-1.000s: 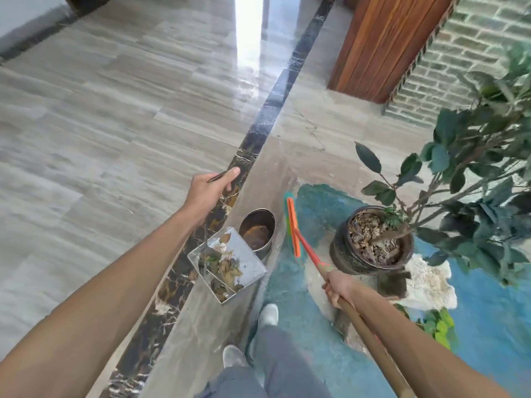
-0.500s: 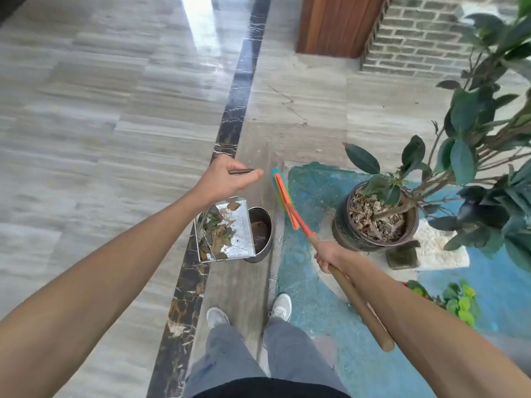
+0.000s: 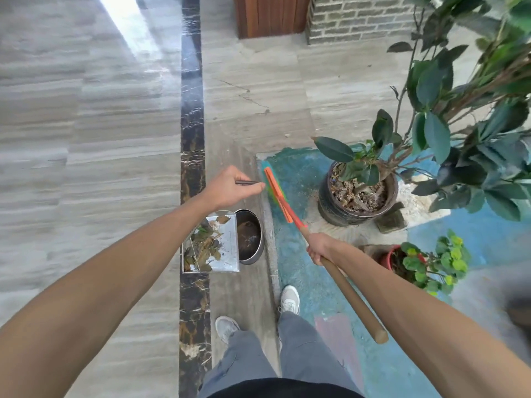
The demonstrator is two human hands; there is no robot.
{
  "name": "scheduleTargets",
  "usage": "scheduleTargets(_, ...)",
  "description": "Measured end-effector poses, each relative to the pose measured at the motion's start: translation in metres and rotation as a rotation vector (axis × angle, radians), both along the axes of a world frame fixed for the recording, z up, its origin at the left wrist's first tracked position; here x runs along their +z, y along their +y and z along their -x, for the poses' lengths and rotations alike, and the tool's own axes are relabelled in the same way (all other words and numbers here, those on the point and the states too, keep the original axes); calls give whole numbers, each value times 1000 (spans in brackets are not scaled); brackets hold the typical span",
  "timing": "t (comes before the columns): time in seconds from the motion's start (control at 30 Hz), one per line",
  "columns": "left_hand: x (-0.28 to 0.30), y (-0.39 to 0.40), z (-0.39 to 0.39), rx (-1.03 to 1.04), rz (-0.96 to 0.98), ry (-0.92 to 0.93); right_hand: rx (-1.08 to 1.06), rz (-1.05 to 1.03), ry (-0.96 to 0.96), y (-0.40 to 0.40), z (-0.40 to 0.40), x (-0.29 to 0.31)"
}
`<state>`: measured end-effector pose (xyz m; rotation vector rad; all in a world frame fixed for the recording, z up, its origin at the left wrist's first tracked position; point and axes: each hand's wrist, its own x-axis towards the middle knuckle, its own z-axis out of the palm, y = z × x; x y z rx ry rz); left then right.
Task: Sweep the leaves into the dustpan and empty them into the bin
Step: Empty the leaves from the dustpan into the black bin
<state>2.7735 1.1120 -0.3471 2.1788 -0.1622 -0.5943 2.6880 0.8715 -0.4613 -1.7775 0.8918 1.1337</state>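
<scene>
While left grip [image 3: 230,186] clamps dustpan handle [image 3: 246,182], right grip [image 3: 319,248] clamps broom [image 3: 349,294].

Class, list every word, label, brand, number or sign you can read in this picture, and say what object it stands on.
None: no readable text shows in this view.
The metal dustpan, the bin, the broom and the plant pot show no lettering or labels.

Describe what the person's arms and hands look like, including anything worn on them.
Both forearms are bare to the frame edge: no sleeves, gloves, watch, bracelets or rings visible. The left hand and right hand are uncovered, and no markings show on either arm.
</scene>
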Motion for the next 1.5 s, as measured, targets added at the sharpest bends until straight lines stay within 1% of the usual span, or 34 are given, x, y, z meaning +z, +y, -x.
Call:
scheduleTargets(0.13, -6, -7, -14, -13, 9, 17, 31, 6, 40, -5, 2, -8)
scheduleTargets(0.23, -7, -12, -30, -5, 5, 39, -23, -14, 68, -8, 3, -11)
scheduleTargets(0.33, -12, -18, -48, 14, -17, 30, 52, -5, 36, -11, 2, -15)
scheduleTargets(0.43, -22, -31, -55, -15, -41, 23, -3, -31, 42, -14, 5, -18)
scheduleTargets(0.53, -32, -46, -59, -54, -16, 57, -65, -111, 4, -15, 8, -18)
scheduleTargets(0.63, -37, -52, -65, -62, -2, 67, 28, -98, 70, -19, 3, -17)
scheduleTargets(0.83, -43, -62, -76, -72, -16, 70, -51, -55, 134, -27, 2, -22)
scheduleTargets(0.97, -51, -72, -76, -94, -53, 66, -146, -58, 186, -35, -1, -27)
scheduleTargets(1.07, -56, -77, -75, -97, -61, 51, -151, -47, 172, -42, -1, -33)
scheduleTargets(1.17, -61, -79, -78, -97, -72, 52, -217, -70, 187, -49, 0, -38)
scheduleTargets(1.4, -59, -90, -88, -83, -91, 52, -214, -55, 168, -59, 3, -43)
scheduleTargets(1.5, -59, -96, -88, -87, -121, 67, -244, -64, 182, -57, 2, -40)
